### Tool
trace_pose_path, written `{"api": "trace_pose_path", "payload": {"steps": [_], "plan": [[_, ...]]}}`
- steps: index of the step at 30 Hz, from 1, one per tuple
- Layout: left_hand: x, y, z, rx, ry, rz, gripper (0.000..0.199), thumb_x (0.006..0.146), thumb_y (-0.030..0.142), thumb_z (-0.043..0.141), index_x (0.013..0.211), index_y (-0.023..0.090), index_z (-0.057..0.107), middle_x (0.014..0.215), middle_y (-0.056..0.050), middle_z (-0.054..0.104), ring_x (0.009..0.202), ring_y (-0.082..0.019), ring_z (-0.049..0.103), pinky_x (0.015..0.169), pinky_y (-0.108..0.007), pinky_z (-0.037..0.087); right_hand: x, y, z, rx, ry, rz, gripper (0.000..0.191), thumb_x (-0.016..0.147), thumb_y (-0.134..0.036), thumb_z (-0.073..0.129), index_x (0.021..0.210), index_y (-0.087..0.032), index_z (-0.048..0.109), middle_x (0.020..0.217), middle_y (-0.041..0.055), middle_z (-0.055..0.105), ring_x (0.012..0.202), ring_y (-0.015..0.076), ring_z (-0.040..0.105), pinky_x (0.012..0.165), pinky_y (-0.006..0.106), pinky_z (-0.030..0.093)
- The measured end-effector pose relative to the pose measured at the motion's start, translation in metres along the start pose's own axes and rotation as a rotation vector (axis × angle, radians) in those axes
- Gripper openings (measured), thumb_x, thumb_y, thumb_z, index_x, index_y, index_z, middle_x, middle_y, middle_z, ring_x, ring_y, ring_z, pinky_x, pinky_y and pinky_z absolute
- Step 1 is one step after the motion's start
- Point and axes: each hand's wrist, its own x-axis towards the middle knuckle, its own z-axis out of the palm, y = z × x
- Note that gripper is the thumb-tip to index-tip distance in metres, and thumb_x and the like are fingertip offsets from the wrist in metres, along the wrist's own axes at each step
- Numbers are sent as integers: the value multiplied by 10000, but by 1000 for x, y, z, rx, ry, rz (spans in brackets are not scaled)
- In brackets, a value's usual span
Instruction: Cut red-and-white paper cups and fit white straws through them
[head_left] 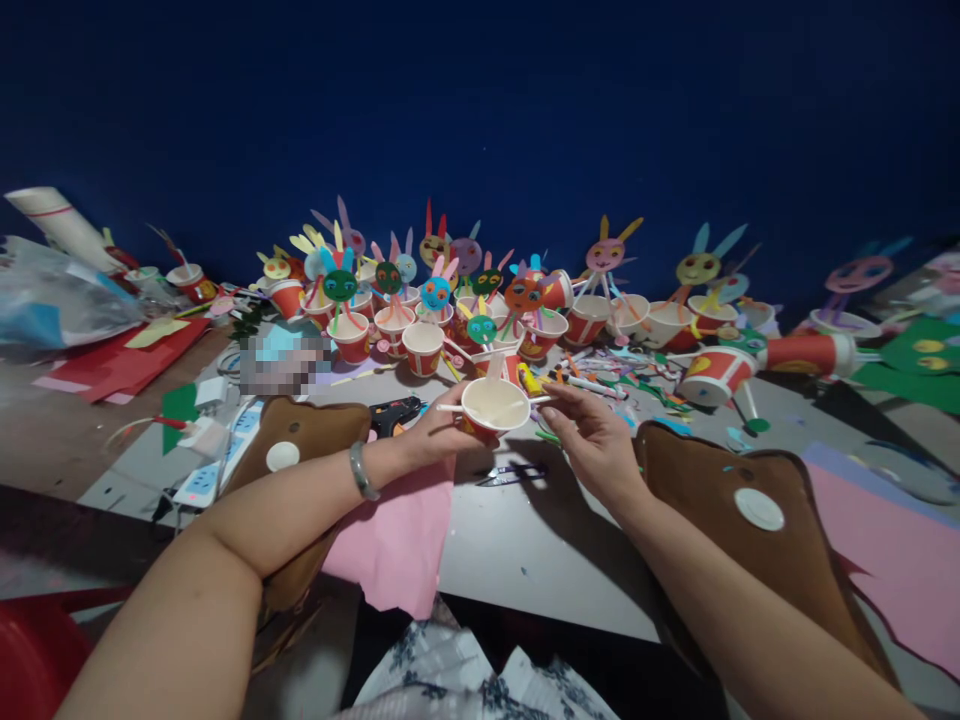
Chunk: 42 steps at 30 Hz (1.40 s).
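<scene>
My left hand [451, 422] is closed round a paper cup [491, 430], its open mouth tipped toward me. A thin white stick [450, 408] pokes out from the cup's left side, and another white stick end [538, 401] from its right. At that right end, the fingers of my right hand [589, 430] are pinched together on the stick. A pale strip stands up at the cup's back rim. Just behind are red-and-white paper cups [424, 350] bearing colourful paper rabbit heads [436, 292]. Below the cup lies a pair of small dark snips [511, 474].
Brown cushion-like pads [731, 510] lie under both forearms. Pink paper [394, 540] hangs over the table's front edge. A black glue gun [394, 415], a power strip [217, 460] with cables and paper scraps [645, 385] surround the hands. A dark blue wall [480, 120] stands behind.
</scene>
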Motion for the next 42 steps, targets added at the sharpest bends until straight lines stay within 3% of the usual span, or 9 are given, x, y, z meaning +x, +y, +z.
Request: {"api": "trace_pose_path", "payload": {"steps": [7,16,22,27,29,33,36,39,42], "plan": [[-4,-8,-2,-67,33,-115,531,660,262,823,1160,166,671,1138,-93,688,1136,-263,589,1050,-384,407,2,4,4,-119,47,-103,529,889,-408,657,1374,-232,536,1272,155,671,1175,292,647,940,483,531],[6,-33,-15,12,73,-144,724,589,237,893,1247,174,600,1172,-109,664,1112,-273,617,999,-417,467,4,12,5,-146,106,-116,413,882,-371,641,1263,-215,604,1220,146,685,1119,284,663,946,494,538],[17,-47,-19,118,73,-58,818,537,192,930,1273,184,573,1354,-151,580,1252,-306,561,1063,-434,442,1,9,6,-129,-20,-142,313,898,-314,614,1197,-225,642,1171,124,705,1000,244,694,868,445,580],[17,-51,-23,328,82,13,688,605,224,894,1228,159,610,1289,-136,618,1221,-292,575,1077,-418,423,-2,0,9,-164,-151,-339,149,910,-238,587,994,-246,710,1092,102,754,1066,272,699,943,485,556],[16,-48,-22,354,94,14,606,608,240,891,1152,151,639,1205,-117,648,1144,-274,601,1038,-405,445,-4,-3,7,-196,-112,-414,180,901,-213,600,1040,-258,704,1133,106,742,1093,281,690,964,504,544],[14,-33,-18,36,231,-157,558,645,315,877,1107,161,604,1057,-73,694,940,-198,659,853,-328,524,-3,-5,-1,-215,217,-441,422,875,-223,658,1290,-266,597,1334,132,636,1284,322,575,1093,574,437],[16,-22,-17,-293,248,-302,524,696,335,839,1130,169,597,930,-53,735,763,-167,686,707,-294,555,1,-1,-5,-138,321,-330,470,903,-279,636,1360,-246,531,1381,148,588,1314,319,547,1076,559,455],[20,-16,-20,-476,236,-302,455,677,294,822,1076,149,659,925,-78,766,826,-224,726,755,-358,599,4,1,-7,-159,240,-255,317,919,-328,613,1222,-234,612,1249,131,667,1201,302,618,1018,525,493],[23,-13,-27,-541,238,-261,456,672,295,799,1090,151,684,958,-79,780,889,-259,735,811,-428,608,6,-3,-9,-235,-51,-245,114,916,-332,606,942,-244,673,949,76,737,926,259,688,862,444,537]]}}
